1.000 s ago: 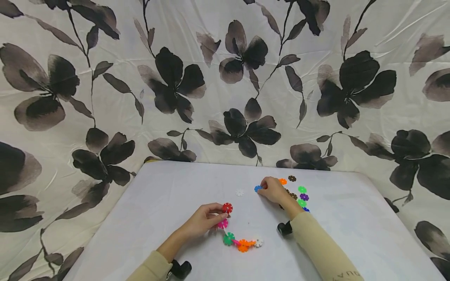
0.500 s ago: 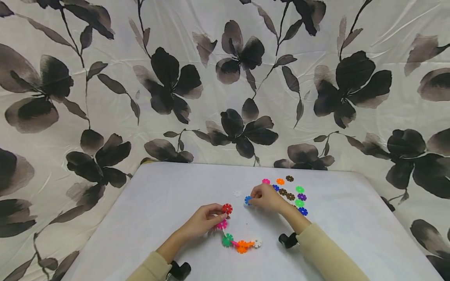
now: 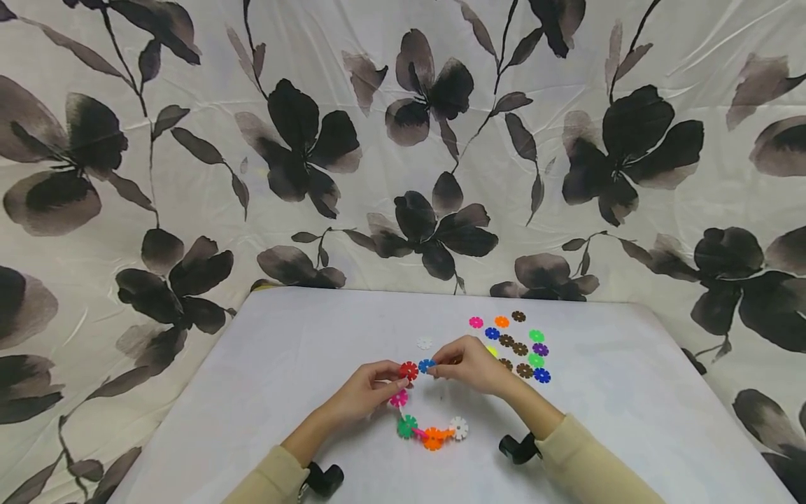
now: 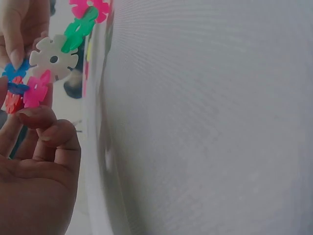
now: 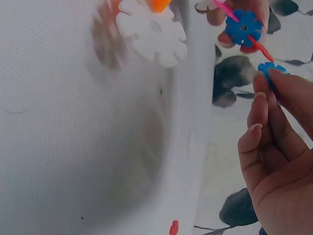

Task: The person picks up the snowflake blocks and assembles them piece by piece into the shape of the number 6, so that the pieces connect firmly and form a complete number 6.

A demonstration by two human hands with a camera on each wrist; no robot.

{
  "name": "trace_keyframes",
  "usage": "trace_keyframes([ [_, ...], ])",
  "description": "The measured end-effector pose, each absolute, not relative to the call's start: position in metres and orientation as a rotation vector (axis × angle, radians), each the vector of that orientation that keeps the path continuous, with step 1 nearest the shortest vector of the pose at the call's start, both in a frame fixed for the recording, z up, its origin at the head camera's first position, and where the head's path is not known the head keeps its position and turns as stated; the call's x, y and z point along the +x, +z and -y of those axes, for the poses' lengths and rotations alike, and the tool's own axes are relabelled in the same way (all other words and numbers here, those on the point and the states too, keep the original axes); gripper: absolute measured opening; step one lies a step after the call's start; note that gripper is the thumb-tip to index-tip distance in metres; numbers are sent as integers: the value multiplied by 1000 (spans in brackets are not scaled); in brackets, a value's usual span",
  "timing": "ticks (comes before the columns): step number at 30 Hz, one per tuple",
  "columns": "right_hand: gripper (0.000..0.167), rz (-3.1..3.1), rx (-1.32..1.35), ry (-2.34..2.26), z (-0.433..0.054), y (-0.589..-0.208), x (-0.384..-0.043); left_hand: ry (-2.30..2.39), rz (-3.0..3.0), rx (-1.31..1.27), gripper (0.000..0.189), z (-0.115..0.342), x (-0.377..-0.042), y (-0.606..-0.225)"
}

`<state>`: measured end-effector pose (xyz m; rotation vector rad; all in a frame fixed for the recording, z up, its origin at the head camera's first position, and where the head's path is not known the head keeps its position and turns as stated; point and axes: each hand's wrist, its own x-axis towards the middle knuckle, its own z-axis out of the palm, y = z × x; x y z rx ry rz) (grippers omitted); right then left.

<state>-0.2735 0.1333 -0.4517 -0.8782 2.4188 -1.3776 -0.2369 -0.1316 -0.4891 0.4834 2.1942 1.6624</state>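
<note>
A chain of notched plastic flower discs curves over the white table; it runs from a red disc [image 3: 408, 371] through pink, green [image 3: 407, 426] and orange [image 3: 432, 439] to a white disc [image 3: 459, 428]. My left hand [image 3: 362, 392] pinches the chain by its red end. In the right wrist view, a blue disc [image 5: 243, 28] sits in the chain between the pink and red ones. A loose blue disc [image 3: 427, 366] is pinched between thumb and fingers of my right hand [image 3: 471, 364]. Its edge is right at the red disc's edge [image 5: 260, 47].
Several loose discs lie at the back right, among them pink [image 3: 476, 322], brown [image 3: 518, 316], green [image 3: 535, 336] and dark blue [image 3: 542, 376]. A lone white disc [image 3: 425, 343] lies behind my hands. A floral cloth [image 3: 378, 161] hangs beyond the table [image 3: 302, 329].
My right hand has brought the blue disc left and toward me, from the loose discs over to the red disc. The left hand has stayed in place with the chain.
</note>
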Motion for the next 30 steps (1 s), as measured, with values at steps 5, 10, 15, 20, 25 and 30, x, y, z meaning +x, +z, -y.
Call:
trace_keyframes([
  [5, 9, -2455, -893, -1357, -131, -451, -268, 1657, -2192, 482, 31, 131, -238, -491],
  [10, 8, -2509, -980, -1330, -129, -449, -268, 1637, -2216, 505, 31, 131, -237, -490],
  [15, 5, -2501, -1084, -1348, -127, -450, -268, 1636, -2248, 570, 28, 130, -237, -491],
  [20, 6, -2494, -1129, -1303, -126, -449, -267, 1671, -2250, 563, 25, 128, -236, -492],
  [25, 8, -2486, -1123, -1281, -125, -445, -266, 1709, -2213, 514, 24, 128, -237, -493],
  [30, 12, -2463, -1118, -1283, -126, -443, -266, 1724, -2211, 516, 22, 128, -240, -495],
])
